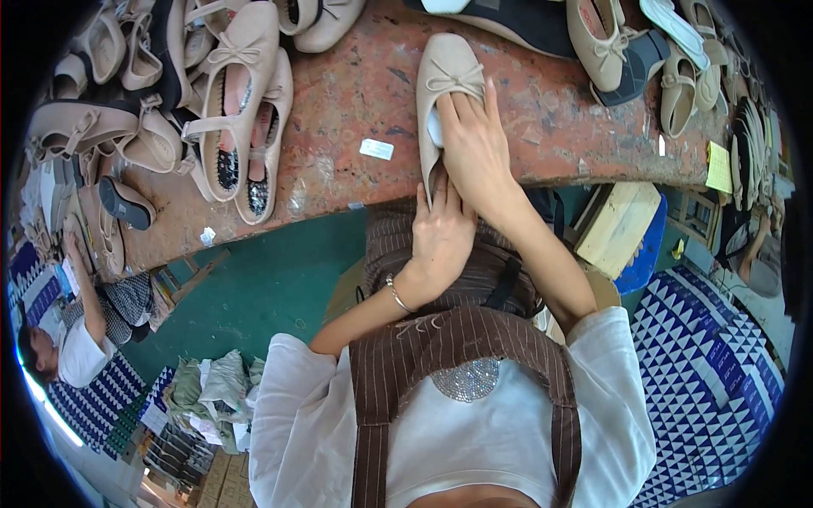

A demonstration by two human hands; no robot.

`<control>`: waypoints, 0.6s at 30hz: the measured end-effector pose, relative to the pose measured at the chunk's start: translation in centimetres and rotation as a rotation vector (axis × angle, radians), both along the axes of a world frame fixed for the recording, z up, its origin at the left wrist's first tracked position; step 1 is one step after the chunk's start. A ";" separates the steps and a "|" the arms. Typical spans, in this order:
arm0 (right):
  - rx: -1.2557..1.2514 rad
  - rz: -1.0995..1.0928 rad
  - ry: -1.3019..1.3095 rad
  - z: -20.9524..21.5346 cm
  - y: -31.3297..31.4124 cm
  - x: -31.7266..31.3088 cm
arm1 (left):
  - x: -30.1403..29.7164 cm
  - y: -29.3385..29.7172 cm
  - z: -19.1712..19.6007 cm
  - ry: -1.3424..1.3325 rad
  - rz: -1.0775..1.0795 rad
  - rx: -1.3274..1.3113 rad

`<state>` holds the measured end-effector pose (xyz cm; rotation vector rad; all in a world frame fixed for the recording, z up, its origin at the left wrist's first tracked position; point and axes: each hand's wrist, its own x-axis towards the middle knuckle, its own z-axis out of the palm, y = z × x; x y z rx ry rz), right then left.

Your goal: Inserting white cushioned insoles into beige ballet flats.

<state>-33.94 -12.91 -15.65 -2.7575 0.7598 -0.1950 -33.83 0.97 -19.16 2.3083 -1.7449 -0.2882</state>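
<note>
Far left of frame: another person (63, 351) in a white top sits low by the floor, apart from the work. Upper left: a heap of beige ballet flats (229, 110) lies on the worn red counter (356, 110), some sole-up, prob. stacked as a batch. Small white tag (377, 149) lies loose on the counter, centre-left. Centre: left hand (440, 241) cups the heel end of a beige flat w/ bow (447, 76), fingers wrapped under it – its grip is closed round the heel, seemingly to steady the shoe against the counter edge. Shoe points toe-up toward top of frame. Right hand (474, 144) lies flat over the shoe's opening, fingers pressed onto a white pad (434, 127) inside; not pinching, more pressing down. Upper right: more flats (605, 51) & a yellow note (719, 167). Lower right: wooden stool (621, 227) on blue-white patterned floor (720, 356)
</note>
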 end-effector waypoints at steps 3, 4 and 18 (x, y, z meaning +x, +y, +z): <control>-0.173 0.008 -0.166 -0.2 3.0 -2.8 | -0.5 0.4 0.1 0.093 0.047 -0.143; -0.233 -0.012 -0.134 -0.6 2.7 -2.6 | -0.3 0.2 0.3 0.082 0.048 -0.156; -0.155 -0.090 0.038 -0.9 0.5 0.7 | -0.2 0.3 -0.3 0.027 -0.028 0.042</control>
